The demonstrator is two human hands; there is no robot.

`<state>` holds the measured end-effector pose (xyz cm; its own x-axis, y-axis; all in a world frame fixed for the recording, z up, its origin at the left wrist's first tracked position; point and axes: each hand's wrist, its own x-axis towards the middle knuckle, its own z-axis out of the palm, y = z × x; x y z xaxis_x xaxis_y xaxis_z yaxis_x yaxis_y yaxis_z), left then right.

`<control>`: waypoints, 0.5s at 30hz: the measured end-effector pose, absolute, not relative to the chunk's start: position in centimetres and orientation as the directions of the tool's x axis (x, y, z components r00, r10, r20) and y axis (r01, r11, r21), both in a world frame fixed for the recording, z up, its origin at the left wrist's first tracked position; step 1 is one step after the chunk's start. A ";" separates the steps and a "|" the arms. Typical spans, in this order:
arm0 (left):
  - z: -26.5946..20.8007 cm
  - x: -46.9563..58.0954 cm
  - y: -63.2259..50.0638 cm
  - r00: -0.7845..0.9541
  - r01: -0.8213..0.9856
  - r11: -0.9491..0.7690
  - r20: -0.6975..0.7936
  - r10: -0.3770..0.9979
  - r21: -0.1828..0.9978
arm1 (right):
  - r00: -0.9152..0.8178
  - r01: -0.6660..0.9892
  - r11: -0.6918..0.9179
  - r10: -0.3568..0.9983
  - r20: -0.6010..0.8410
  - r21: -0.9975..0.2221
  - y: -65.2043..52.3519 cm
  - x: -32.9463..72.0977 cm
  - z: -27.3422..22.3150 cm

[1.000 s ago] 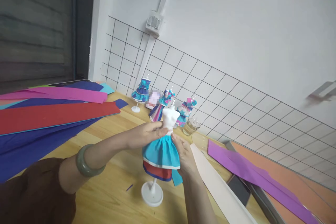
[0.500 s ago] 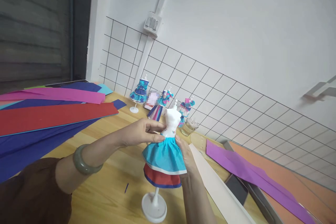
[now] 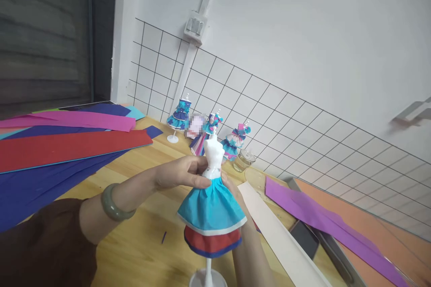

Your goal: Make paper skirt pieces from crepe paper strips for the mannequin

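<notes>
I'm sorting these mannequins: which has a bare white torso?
The front mannequin, between the left hand and right hand. The left rear one, middle rear one and right rear one have coloured tops.

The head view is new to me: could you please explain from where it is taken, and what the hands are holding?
There is no machine here. A camera on a person's head looks forward and down at their own bare hands. The left hand holds a small white mannequin at the waist, where a blue skirt sits above a red layer. The right hand is at the other side, partly hidden. On the wooden table, three dressed mannequins and a glass stand behind. Coloured sheets lie on the left; a pale strip and a purple strip on the right.
</notes>
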<state>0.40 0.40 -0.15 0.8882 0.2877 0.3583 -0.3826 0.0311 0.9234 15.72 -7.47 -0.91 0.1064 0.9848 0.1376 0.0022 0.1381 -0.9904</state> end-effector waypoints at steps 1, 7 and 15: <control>-0.3 0.5 0.4 0.890 -0.381 0.055 0.350 0.294 0.923 | 0.105 0.012 0.137 0.985 0.138 -0.990 -7.5 15.6 -1.0; -0.4 0.4 0.6 0.867 -0.401 0.133 0.329 0.375 0.906 | -0.010 0.031 0.085 0.996 0.085 -0.996 -7.4 16.3 -1.2; 0.1 0.2 1.7 0.755 -0.469 0.257 0.233 0.613 0.845 | 0.070 0.575 0.439 0.815 0.576 -0.691 -9.0 18.7 1.3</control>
